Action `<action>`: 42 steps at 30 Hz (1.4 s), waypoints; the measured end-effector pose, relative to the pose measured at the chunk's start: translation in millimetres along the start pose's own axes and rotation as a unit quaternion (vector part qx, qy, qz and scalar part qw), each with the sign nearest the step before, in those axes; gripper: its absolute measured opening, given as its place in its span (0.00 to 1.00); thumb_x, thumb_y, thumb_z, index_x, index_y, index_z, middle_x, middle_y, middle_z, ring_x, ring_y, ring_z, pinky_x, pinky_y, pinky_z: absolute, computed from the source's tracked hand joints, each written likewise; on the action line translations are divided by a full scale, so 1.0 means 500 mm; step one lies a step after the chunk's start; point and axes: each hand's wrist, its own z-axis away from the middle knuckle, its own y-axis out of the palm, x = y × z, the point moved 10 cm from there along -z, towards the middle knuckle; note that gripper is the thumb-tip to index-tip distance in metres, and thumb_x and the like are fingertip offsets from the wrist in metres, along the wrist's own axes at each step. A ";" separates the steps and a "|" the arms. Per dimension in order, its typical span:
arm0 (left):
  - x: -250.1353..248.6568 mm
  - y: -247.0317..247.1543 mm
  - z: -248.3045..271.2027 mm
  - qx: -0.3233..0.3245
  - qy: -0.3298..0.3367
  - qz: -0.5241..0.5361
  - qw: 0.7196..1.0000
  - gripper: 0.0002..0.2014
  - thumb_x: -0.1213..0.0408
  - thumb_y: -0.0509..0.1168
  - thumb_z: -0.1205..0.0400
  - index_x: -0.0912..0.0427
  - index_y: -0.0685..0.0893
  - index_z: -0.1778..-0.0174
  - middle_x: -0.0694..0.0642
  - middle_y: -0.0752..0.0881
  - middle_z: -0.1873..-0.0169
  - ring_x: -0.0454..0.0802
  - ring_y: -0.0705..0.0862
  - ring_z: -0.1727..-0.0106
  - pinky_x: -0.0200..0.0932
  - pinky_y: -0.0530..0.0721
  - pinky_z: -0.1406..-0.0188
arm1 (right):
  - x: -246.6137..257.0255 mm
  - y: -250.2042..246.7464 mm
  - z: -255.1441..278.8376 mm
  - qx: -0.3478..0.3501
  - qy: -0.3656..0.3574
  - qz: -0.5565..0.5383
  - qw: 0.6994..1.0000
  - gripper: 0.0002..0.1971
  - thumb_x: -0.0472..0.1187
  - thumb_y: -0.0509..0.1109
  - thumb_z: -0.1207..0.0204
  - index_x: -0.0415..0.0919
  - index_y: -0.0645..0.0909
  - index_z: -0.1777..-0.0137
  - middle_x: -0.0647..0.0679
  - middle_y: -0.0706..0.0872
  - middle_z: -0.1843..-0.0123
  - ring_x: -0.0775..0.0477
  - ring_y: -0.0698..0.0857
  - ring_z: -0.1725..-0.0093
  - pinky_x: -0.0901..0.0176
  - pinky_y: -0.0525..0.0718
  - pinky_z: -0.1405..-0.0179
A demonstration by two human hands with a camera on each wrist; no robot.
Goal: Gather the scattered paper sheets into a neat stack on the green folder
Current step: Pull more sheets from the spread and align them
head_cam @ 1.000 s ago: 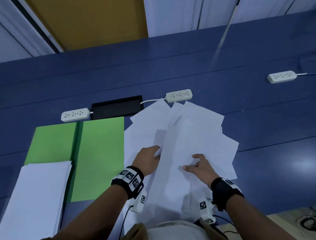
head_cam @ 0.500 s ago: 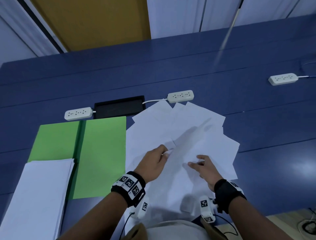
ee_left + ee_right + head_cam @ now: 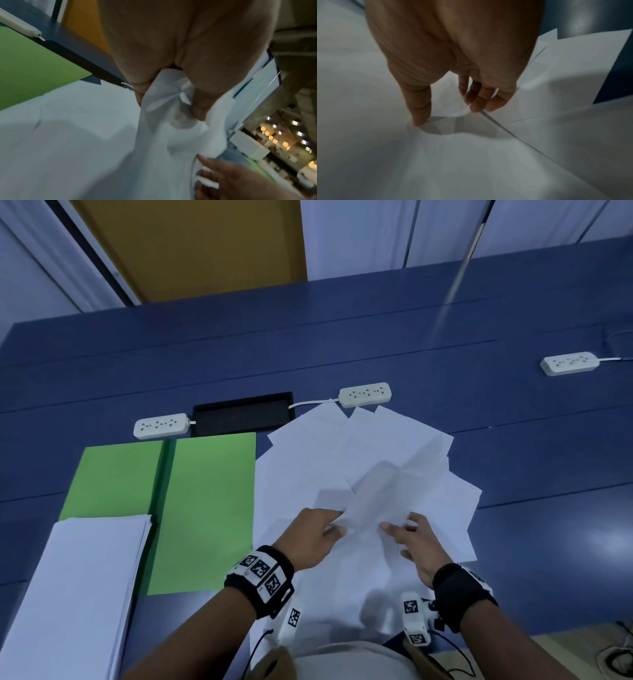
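Observation:
Several white paper sheets (image 3: 383, 446) lie fanned out on the blue table, right of the open green folder (image 3: 209, 501). A neat white stack (image 3: 78, 587) covers the folder's near left part. My left hand (image 3: 318, 534) pinches one sheet (image 3: 376, 494) and holds it lifted off the pile; in the left wrist view the paper (image 3: 164, 97) is bunched between thumb and fingers (image 3: 200, 108). My right hand (image 3: 407, 537) rests on the pile with relaxed fingers (image 3: 481, 102), its thumb tip pressing the paper (image 3: 471, 155).
Three white power strips lie on the table: one (image 3: 161, 425) behind the folder, one (image 3: 364, 394) behind the sheets, one (image 3: 569, 363) far right. A black recessed panel (image 3: 243, 416) sits between the first two. The table's near edge (image 3: 565, 642) runs at the lower right.
My left hand has pinched a sheet and raised it off the pile. My right hand slid slightly left while staying on the papers. The camera view shifted a little.

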 end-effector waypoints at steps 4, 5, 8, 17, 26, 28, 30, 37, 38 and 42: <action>-0.024 -0.017 0.026 0.080 -0.026 0.175 0.981 0.08 0.62 0.67 0.11 0.52 0.92 0.42 0.44 0.93 0.44 0.40 0.89 0.42 0.40 0.83 0.36 | 0.047 0.005 0.025 0.058 -0.036 -0.083 0.994 0.39 0.51 0.92 0.45 0.48 0.81 0.33 0.50 0.90 0.39 0.46 0.86 0.38 0.49 0.78 0.40; -0.036 -0.026 0.035 0.091 -0.037 0.229 0.968 0.08 0.65 0.67 0.11 0.55 0.91 0.41 0.48 0.93 0.43 0.42 0.89 0.41 0.40 0.82 0.34 | 0.064 0.014 0.036 0.084 -0.043 -0.095 0.991 0.32 0.48 0.91 0.43 0.49 0.85 0.38 0.52 0.91 0.42 0.46 0.87 0.38 0.49 0.78 0.39; -0.010 -0.033 0.057 0.109 -0.096 0.314 0.938 0.10 0.62 0.69 0.12 0.57 0.89 0.37 0.46 0.93 0.40 0.39 0.89 0.37 0.36 0.82 0.36 | 0.106 0.031 0.057 0.140 -0.059 -0.147 0.977 0.18 0.41 0.90 0.39 0.48 0.93 0.49 0.47 0.93 0.41 0.44 0.89 0.38 0.50 0.81 0.34; 0.194 -0.090 0.032 -0.089 -0.250 0.306 0.914 0.40 0.20 0.59 0.26 0.47 0.86 0.31 0.53 0.85 0.32 0.55 0.83 0.31 0.54 0.81 0.31 | 0.115 -0.011 0.034 0.088 -0.044 -0.169 0.981 0.21 0.25 0.59 0.19 0.30 0.85 0.31 0.33 0.90 0.31 0.33 0.86 0.29 0.39 0.78 0.22; 0.286 -0.050 -0.005 0.010 -0.321 -0.257 0.912 0.50 0.41 0.82 0.31 0.52 0.61 0.20 0.58 0.74 0.29 0.62 0.79 0.29 0.62 0.79 0.30 | 0.045 -0.036 0.040 -0.025 -0.002 -0.136 0.990 0.16 0.23 0.55 0.25 0.33 0.82 0.46 0.41 0.88 0.44 0.40 0.84 0.40 0.51 0.81 0.34; 0.286 -0.050 -0.012 0.008 -0.323 -0.230 0.918 0.40 0.49 0.79 0.25 0.52 0.64 0.22 0.56 0.83 0.35 0.60 0.84 0.33 0.58 0.79 0.31 | 0.047 -0.037 0.049 -0.025 -0.012 -0.123 0.992 0.14 0.23 0.56 0.26 0.33 0.81 0.48 0.39 0.88 0.47 0.38 0.84 0.42 0.48 0.80 0.36; 0.268 -0.050 -0.023 -0.009 -0.284 -0.178 0.942 0.29 0.56 0.71 0.16 0.53 0.69 0.19 0.56 0.86 0.33 0.59 0.85 0.31 0.52 0.80 0.30 | 0.048 -0.043 0.054 -0.031 -0.014 -0.096 0.995 0.10 0.25 0.58 0.27 0.34 0.79 0.55 0.39 0.87 0.52 0.39 0.84 0.48 0.47 0.80 0.42; 0.122 -0.155 -0.052 -0.204 -0.125 0.155 0.958 0.13 0.60 0.73 0.15 0.50 0.84 0.35 0.49 0.84 0.49 0.47 0.82 0.48 0.41 0.83 0.43 | 0.074 -0.060 0.044 -0.031 -0.032 0.040 0.998 0.04 0.34 0.67 0.32 0.41 0.75 0.60 0.45 0.80 0.59 0.45 0.77 0.55 0.51 0.72 0.49; 0.130 -0.152 -0.057 -0.209 -0.131 0.258 0.934 0.19 0.55 0.75 0.16 0.47 0.82 0.30 0.49 0.83 0.48 0.46 0.82 0.47 0.39 0.83 0.45 | 0.070 -0.062 0.032 -0.030 -0.030 0.064 0.997 0.08 0.40 0.69 0.36 0.43 0.75 0.59 0.46 0.78 0.58 0.46 0.76 0.54 0.50 0.70 0.49; 0.199 -0.038 -0.042 -0.124 -0.258 0.487 0.825 0.53 0.30 0.79 0.33 0.45 0.66 0.14 0.56 0.79 0.23 0.60 0.82 0.26 0.59 0.82 0.26 | 0.059 -0.040 0.012 -0.016 -0.019 0.154 0.988 0.19 0.46 0.72 0.30 0.35 0.81 0.44 0.55 0.65 0.39 0.33 0.83 0.44 0.44 0.78 0.40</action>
